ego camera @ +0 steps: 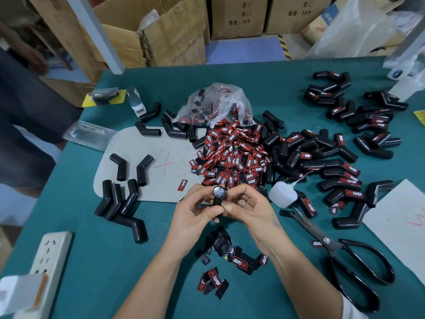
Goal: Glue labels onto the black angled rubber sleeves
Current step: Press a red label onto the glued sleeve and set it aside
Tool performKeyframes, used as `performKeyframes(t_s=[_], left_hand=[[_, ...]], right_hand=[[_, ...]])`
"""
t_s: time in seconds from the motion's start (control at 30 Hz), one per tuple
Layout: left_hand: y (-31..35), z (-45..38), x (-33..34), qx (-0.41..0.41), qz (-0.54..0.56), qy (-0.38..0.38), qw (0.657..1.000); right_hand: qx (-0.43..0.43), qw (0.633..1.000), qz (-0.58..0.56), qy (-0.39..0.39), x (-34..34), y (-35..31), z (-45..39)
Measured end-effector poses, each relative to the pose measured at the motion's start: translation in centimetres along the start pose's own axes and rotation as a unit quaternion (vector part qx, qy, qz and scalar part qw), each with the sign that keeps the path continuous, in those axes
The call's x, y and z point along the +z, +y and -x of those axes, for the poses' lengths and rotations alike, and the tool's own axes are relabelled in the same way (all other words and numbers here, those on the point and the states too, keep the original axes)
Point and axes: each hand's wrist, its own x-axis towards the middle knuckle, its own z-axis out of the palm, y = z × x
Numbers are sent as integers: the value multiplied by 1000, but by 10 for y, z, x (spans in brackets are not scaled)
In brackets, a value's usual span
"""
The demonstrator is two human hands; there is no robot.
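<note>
Both hands are pinching one black angled rubber sleeve (218, 196) just above the near-middle of the green table (110, 261): left hand (197, 215) with thumb and fingers curled round its lower leg, right hand (248, 210) gripping from the other side, closed round end pointing up at the camera. Rubber looks matte and smooth.

Closest to me, a loose scatter of labels (216, 280), flat little rectangles in black and red with white "TAPER" lettering, maybe a dozen, some face down. Black-handled scissors (340, 252) lie on the right, blades pointing at a small white squeeze bottle (281, 195) with a thin nozzle. A white power strip (49, 261) sits at the near left edge.

Further out, on a grey rounded mat (147, 157), roughly six bare sleeves (119, 201) in a clump plus two (131, 168) standing apart. Past the hands there's the big label heap (232, 153), way too many to count, spilling out of a crinkly clear plastic bag (213, 104). Labelled sleeves (333, 171) are piled right of it, dozens, with another bunch (358, 111) near the far right edge.

Open felt is mostly front-left and along the far edge. Cardboard boxes (161, 33) stand behind the table.
</note>
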Motion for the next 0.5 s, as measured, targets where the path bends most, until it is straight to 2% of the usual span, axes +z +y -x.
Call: performKeyframes(t_s=[0.5], left_hand=[[-7, -1, -3, -17, 79, -9, 997]], right_hand=[[-5, 999, -35, -27, 1, -2, 0]])
